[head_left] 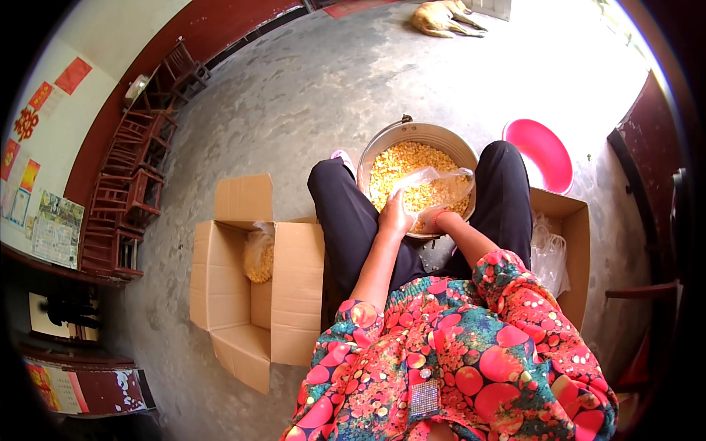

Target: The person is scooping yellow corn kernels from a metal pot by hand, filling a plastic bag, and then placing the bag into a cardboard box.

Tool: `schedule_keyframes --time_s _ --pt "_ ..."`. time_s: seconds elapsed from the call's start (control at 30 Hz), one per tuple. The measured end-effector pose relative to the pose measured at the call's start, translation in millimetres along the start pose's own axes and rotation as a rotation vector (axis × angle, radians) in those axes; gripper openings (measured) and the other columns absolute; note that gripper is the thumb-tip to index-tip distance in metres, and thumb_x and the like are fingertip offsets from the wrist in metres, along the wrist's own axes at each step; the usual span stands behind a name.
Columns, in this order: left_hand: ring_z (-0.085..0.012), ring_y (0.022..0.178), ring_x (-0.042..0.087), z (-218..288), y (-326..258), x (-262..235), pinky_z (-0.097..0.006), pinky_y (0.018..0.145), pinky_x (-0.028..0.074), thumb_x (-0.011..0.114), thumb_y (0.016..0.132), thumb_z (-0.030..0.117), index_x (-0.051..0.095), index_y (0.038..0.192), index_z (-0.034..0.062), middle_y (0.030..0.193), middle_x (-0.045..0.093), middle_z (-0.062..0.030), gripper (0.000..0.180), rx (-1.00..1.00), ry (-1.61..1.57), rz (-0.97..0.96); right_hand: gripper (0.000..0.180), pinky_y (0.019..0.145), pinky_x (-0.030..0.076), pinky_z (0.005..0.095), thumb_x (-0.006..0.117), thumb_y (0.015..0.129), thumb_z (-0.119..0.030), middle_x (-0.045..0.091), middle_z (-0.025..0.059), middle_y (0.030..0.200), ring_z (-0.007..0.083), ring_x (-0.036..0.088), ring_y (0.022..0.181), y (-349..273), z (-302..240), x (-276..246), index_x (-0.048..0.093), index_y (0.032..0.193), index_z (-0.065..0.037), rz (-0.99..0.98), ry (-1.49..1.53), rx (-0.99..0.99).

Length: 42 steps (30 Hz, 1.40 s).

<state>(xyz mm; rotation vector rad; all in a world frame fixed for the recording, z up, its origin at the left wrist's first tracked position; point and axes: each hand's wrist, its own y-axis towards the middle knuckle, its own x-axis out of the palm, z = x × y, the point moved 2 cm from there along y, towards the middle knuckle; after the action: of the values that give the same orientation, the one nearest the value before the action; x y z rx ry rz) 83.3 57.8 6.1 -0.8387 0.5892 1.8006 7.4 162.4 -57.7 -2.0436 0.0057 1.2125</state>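
Note:
Between my knees stands a metal bucket (462,143) with yellow corn kernels (404,158) inside. A clear plastic bag (441,178) lies over the kernels, its far end toward the bucket's right wall. My left hand (396,214) grips the near left edge of the bag at the bucket's near rim. Close beside it, my right hand (432,220) reaches down inside the near rim, with a red band at the wrist. The bag and the bucket wall hide most of its fingers, so its grip does not show.
An open cardboard box (298,294) on the left contains a filled bag of kernels (259,253). Right of my leg, another box (577,242) contains clear plastic bags (548,253). A pink basin (540,151) sits beyond it. A dog (441,18) lies far off; wooden chairs (121,198) line the left wall.

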Motion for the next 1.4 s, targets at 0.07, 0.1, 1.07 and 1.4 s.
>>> schedule_keyframes --time_s 0.07,0.1,1.07,1.4 --pt "-0.0336 0.1 0.048 0 -1 -2 -0.036 0.083 0.041 0.056 0.062 0.005 0.039 0.119 0.0051 0.109 0.046 -0.0224 0.059 -0.002 -0.003 0.008 0.043 0.08 0.042 0.0336 0.055 0.064 -0.029 0.058 0.0133 0.099 0.0254 0.055 0.092 -5 1 -4 0.057 0.101 -0.006 -0.014 0.047 0.019" --pt "-0.0337 0.1 0.048 0 -2 -2 -0.036 0.083 0.041 0.057 0.062 0.006 0.039 0.119 0.0052 0.109 0.046 -0.0224 0.059 -0.003 -0.004 0.012 0.043 0.077 0.042 0.0338 0.055 0.064 -0.029 0.059 0.0136 0.096 0.0255 0.056 0.089 -5 4 -8 0.057 0.1 -0.005 -0.056 0.07 -0.021" --pt "-0.0322 0.101 0.047 14 -5 -11 -0.034 0.086 0.039 0.055 0.061 0.006 0.042 0.117 0.004 0.108 0.048 -0.0219 0.057 -0.057 -0.018 0.006 0.049 0.087 0.034 0.035 0.049 0.071 -0.046 0.053 0.0143 0.104 0.0282 0.048 0.098 0 -28 -4 0.054 0.106 -0.012 0.255 0.212 -0.113" --pt "-0.0308 0.103 0.047 15 -1 -6 -0.033 0.087 0.038 0.062 0.061 0.011 0.042 0.116 0.0029 0.11 0.048 -0.0207 0.059 -0.048 -0.039 -0.016 0.038 0.069 0.043 0.0338 0.052 0.069 -0.033 0.06 0.013 0.087 0.0215 0.057 0.075 2 20 -9 0.06 0.091 -0.003 -0.107 0.252 -0.198"
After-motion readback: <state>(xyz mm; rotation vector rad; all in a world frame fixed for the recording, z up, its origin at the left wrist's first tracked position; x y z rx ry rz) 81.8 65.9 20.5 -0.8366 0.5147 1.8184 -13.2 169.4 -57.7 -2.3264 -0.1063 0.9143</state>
